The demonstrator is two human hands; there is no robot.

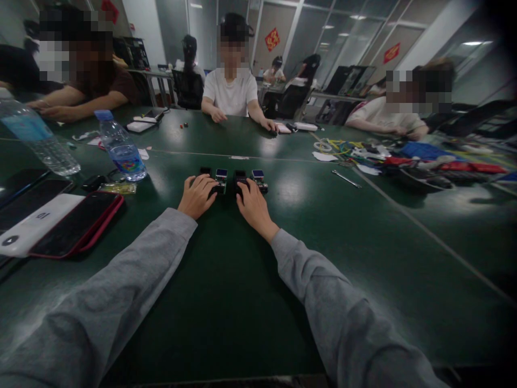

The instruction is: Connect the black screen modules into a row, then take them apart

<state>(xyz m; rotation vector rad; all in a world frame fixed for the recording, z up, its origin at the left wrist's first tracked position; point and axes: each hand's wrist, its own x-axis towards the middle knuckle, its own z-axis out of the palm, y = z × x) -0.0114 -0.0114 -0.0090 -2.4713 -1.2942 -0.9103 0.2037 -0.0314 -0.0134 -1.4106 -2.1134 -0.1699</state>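
Note:
Two small electronic devices stand side by side on the dark green table, each with a black block and a little screen on a circuit board. My left hand (197, 195) is closed over the near side of the left device (221, 174), its fingers curled across the black part. Similarly, my right hand (254, 209) has its fingers bent over the black block of the right device (257, 174). Both screens show past my fingers. My fingertips are partly hidden against the devices. Grey sleeves cover both forearms.
Two water bottles, one of them a small bottle (123, 148), stand at left near a red-cased phone (78, 223) and a white power bank (42, 218). A wrench (346, 179) lies at right before a pile of cables (343, 148). Several people sit around.

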